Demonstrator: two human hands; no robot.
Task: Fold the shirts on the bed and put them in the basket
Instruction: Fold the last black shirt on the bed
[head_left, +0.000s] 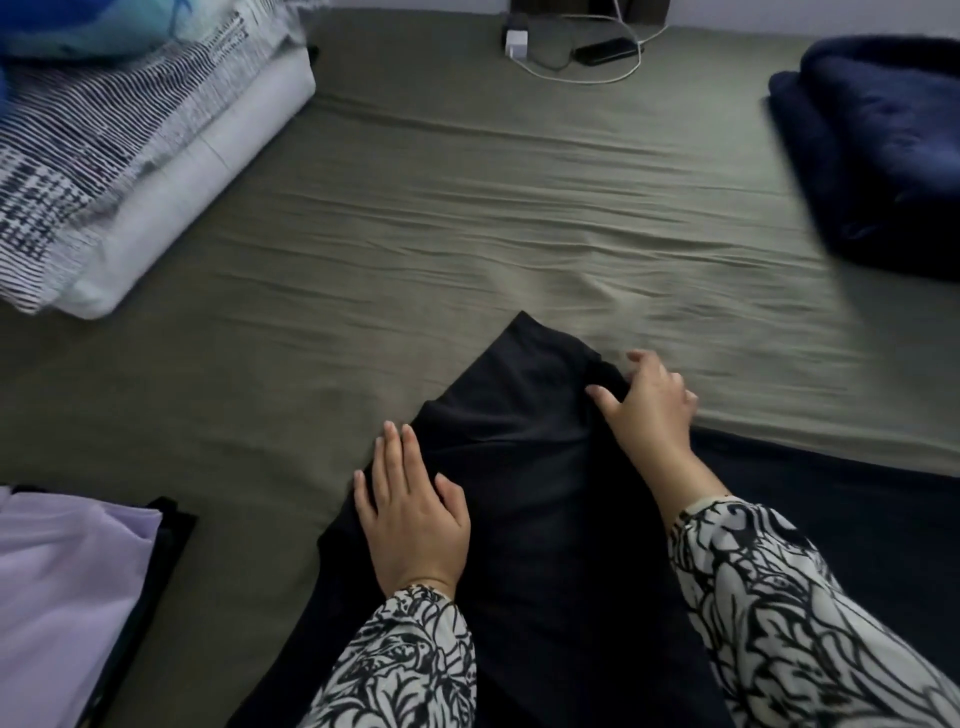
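Head view, only one: folding step in hand, mid-fold on a black shirt (519, 467) lying on the olive bed sheet (467, 208), near edge of the bed, right in front of the person. Left hand (410, 509) lies flat on the shirt's left side, fingers straight and together, pressing the cloth down, holding nothing. Right hand (644, 405) sits at the shirt's upper right edge, fingers bent over a bunched fold, looks like it pinches or tucks the fabric there; grip partly hidden by cloth, so that's a judgement. Shirt is narrow, tapers toward a far corner, dark with little detail, some creases in the middle; looks already folded lengthwise. Next move likely calls for bringing one end over the other while the left hand keeps the edge pinned, then lifting the bundle to the basket. Basket not clearly visible; a lilac garment (67, 587) sits lower left on something dark, cannot tell if that's it. Dark blue blanket (883, 145) far right, striped bedding (104, 145) far left, charger (517, 39) and phone (605, 52) at top.
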